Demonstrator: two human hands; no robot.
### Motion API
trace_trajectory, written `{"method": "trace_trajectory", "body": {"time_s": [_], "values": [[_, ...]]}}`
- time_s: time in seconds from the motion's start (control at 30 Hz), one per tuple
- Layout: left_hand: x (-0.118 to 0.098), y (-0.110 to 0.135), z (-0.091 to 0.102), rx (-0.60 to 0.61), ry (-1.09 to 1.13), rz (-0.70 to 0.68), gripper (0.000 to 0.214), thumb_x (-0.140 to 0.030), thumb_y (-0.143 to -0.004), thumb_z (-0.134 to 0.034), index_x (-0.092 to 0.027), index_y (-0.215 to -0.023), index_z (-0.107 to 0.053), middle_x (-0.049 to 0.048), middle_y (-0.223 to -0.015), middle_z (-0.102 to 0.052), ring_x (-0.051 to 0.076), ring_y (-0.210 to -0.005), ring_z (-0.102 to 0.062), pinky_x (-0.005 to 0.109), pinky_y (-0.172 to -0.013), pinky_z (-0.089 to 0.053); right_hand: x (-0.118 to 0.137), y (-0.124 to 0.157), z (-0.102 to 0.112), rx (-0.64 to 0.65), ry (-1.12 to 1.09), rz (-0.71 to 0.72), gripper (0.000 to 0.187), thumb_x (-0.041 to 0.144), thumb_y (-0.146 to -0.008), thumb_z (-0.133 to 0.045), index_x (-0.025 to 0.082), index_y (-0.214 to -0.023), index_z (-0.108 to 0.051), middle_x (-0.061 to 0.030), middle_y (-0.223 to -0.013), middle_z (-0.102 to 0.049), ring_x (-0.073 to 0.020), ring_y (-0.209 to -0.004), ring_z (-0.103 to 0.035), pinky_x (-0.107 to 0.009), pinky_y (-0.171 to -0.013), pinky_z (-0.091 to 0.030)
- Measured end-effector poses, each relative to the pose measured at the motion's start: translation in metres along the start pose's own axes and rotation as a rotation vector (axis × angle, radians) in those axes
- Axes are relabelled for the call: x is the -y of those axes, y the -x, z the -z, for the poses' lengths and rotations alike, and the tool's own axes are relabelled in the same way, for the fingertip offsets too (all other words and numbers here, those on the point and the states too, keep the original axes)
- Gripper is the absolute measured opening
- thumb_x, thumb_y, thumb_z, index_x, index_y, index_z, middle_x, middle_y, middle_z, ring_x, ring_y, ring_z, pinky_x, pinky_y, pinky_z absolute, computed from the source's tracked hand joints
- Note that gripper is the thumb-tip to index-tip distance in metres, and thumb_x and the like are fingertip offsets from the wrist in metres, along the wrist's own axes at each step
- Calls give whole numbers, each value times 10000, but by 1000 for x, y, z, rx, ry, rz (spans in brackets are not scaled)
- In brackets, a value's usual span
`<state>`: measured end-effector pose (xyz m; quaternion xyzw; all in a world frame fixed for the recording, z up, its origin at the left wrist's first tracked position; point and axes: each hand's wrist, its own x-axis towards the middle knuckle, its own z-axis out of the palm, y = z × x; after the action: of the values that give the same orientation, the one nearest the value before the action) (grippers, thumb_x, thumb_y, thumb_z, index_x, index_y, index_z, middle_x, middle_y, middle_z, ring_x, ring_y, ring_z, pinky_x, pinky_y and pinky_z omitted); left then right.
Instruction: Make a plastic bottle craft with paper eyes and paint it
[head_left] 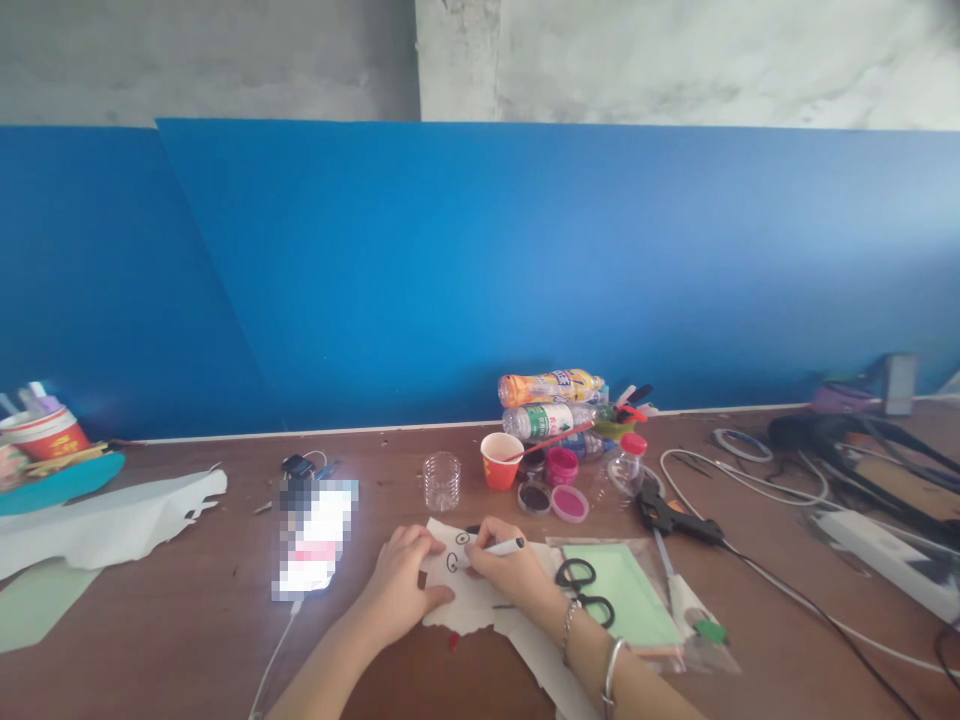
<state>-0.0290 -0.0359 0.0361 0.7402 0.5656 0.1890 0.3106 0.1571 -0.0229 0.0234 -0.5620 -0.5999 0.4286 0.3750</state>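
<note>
On white paper [480, 600], left hand [401, 590] pressed flat, right hand [506, 570] pinching marker [501, 547]; bottle labels unreadable.

Bare table [187, 600] left of phone [315, 540]; scissors [583, 590] crowd the right.

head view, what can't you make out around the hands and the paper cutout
- Phone screen: blurred out, content unreadable.
- Drawing on the white paper cutout: partly covered by the right hand and left hand; marks too small to read.
- Marker tip: hidden by the fingers.
- Bottle labels: too small.
- Both forearms: cut off by the bottom edge.
</note>
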Motion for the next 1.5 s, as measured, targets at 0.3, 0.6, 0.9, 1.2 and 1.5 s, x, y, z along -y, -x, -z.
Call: {"method": "trace_trajectory", "body": {"time_s": [0.3, 0.6, 0.9, 1.2, 1.5], "values": [[2, 0, -2, -3, 10, -1, 443, -365, -649, -689, -228, -1061, -607, 75, -1104, -534, 269, -1071, -486, 360, -899, -424, 3, 1, 0, -8, 46, 14, 142, 191, -669, -552, 213, -574, -449, 32, -561, -604, -128, -564, -539, -217, -533, -384], [2, 0, -1, -1, 0, -5, 441, -375, -655, -681, -228, -1064, -610, 73, -1118, -539, 271, -1078, -486, 361, -903, -415, 0, 0, -1, -29, 67, 19, 150, 203, -679, -544, 214, -576, -435, 44, -563, -552, -122, -565, -526, -214, -535, -382], [1, 0, -1, -8, -15, -19, 426, -370, -648, -686, -231, -1044, -607, 67, -1095, -547, 270, -1060, -486, 374, -905, -416, -6, -3, -2, -24, 58, 14, 151, 180, -662, -530, 220, -574, -414, 48, -537, -565, -128, -543, -556, -212, -508, -383], [-4, 1, 2, 9, -4, 2, 439, -361, -650, -679, -206, -1055, -606, 73, -1094, -545, 273, -1073, -484, 371, -915, -409, -2, -1, -1, -10, 54, 5, 137, 196, -660, -530, 218, -563, -436, 25, -538, -607, -137, -547, -556, -220, -509, -389], [-5, 2, 2, 17, 24, 19, 434, -359, -651, -679, -206, -1052, -608, 76, -1106, -532, 276, -1082, -482, 370, -918, -415, -1, -1, -1, -10, 48, 0, 135, 212, -672, -542, 214, -574, -449, 23, -558, -607, -131, -558, -551, -212, -510, -384]]}}
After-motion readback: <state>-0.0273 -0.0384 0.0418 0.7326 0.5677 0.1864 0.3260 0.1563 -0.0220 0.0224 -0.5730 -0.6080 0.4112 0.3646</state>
